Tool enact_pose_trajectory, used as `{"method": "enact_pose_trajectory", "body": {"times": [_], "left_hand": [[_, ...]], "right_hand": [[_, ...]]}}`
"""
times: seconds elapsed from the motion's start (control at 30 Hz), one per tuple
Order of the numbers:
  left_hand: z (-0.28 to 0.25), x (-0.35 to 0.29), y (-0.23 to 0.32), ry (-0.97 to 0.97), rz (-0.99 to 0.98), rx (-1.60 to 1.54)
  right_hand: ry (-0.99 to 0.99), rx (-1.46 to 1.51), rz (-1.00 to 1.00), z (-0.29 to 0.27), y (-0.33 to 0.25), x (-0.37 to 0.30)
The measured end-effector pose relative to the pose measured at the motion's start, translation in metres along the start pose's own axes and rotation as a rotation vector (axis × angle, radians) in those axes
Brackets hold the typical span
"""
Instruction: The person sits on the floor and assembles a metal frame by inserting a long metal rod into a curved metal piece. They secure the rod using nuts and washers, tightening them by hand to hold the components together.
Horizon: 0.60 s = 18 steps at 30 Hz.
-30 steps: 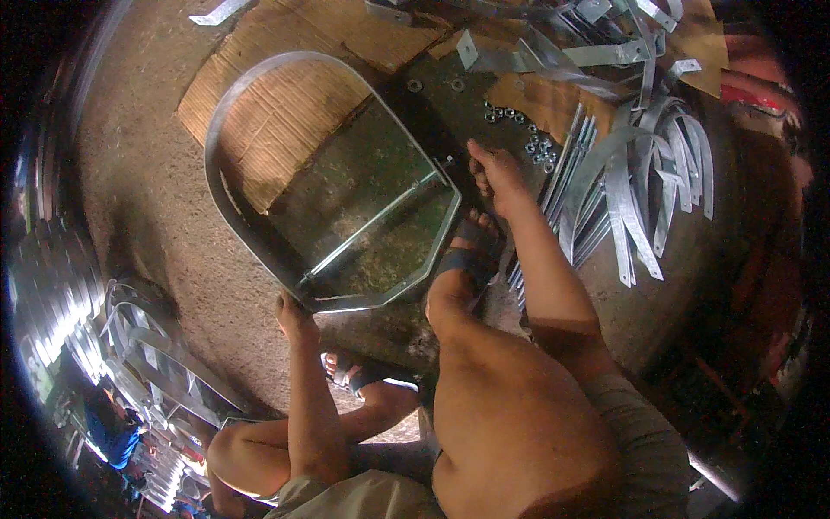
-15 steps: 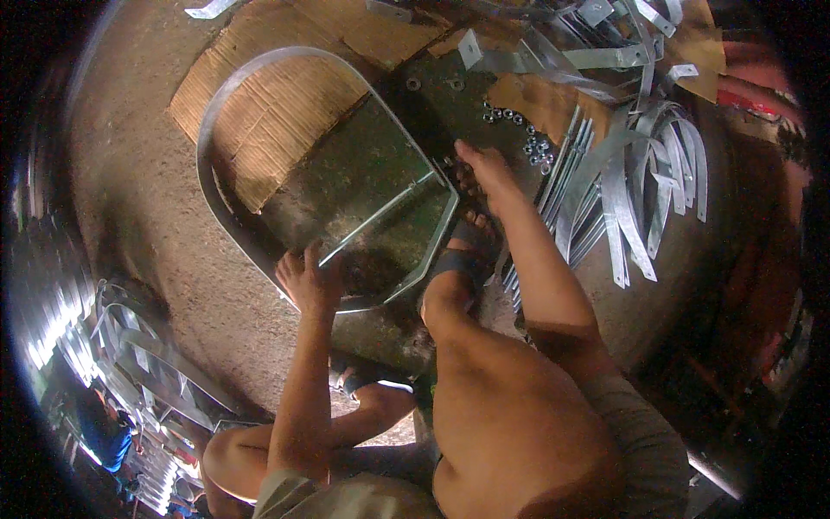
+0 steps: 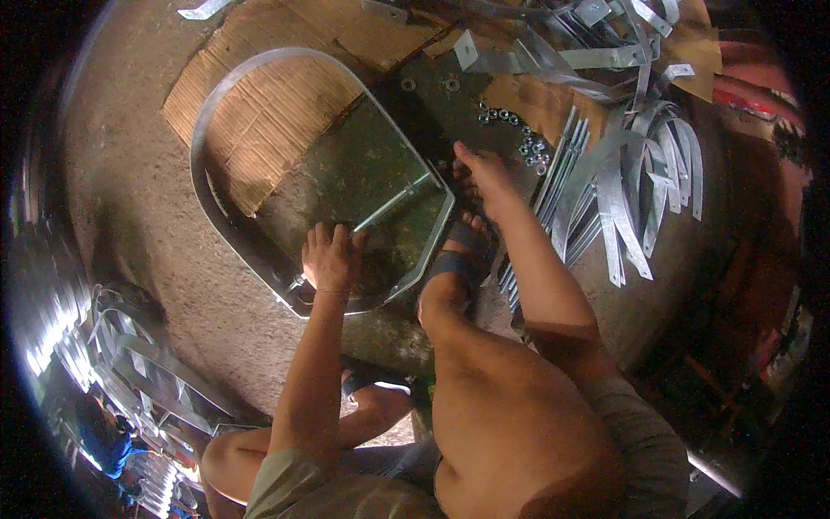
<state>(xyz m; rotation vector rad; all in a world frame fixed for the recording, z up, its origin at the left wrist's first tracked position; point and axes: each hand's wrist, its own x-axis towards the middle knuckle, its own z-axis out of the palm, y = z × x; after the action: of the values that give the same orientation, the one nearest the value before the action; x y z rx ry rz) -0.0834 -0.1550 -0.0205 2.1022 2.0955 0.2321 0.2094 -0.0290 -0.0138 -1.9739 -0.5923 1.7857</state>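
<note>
Hoop [image 3: 196, 164] lies around left hand [image 3: 331, 259] over its rod [image 3: 391, 206], right hand [image 3: 484, 183] outside; grips unclear.

Olive-grey slvs [image 3: 288, 484], dk strap sandals [image 3: 464, 265], bare hands [image 3: 330, 266]

A second ago our left grip [image 3: 333, 257] was at the outside of the metal hoop [image 3: 197, 164], by its near-left corner; then we brought it over the rod [image 3: 393, 206], covering the rod's near end. Now we have it further along, with that end showing again just to the grip's left. Our right grip [image 3: 486, 179] has closed its gap to the rod's far end, now just beside its fingers.
</note>
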Motion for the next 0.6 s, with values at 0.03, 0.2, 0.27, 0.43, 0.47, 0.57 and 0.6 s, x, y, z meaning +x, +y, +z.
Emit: {"method": "enact_pose_trajectory", "body": {"times": [0.03,0.2,0.27,0.43,0.47,0.57,0.6], "left_hand": [[0.0,0.0,-0.001,-0.002,0.0,0.004],[-0.008,0.001,0.0,-0.02,-0.001,0.018],[-0.008,0.003,0.002,-0.027,-0.01,-0.006],[-0.002,0.001,-0.001,-0.008,-0.004,0.011],[-0.002,0.001,-0.001,-0.004,-0.001,0.013],[-0.006,0.001,-0.001,-0.019,-0.005,-0.009],[-0.007,0.001,-0.001,-0.029,-0.009,-0.021]], "right_hand": [[0.039,0.004,-0.031,0.009,0.002,-0.001],[0.034,0.082,0.092,0.018,-0.01,-0.014],[0.014,0.14,0.083,0.015,-0.01,-0.017],[0.198,0.007,-0.008,0.032,-0.018,-0.032],[0.184,0.024,-0.029,0.033,-0.021,-0.035],[0.136,0.007,0.075,0.036,-0.03,-0.044],[0.1,0.058,0.129,0.032,-0.024,-0.038]]}}
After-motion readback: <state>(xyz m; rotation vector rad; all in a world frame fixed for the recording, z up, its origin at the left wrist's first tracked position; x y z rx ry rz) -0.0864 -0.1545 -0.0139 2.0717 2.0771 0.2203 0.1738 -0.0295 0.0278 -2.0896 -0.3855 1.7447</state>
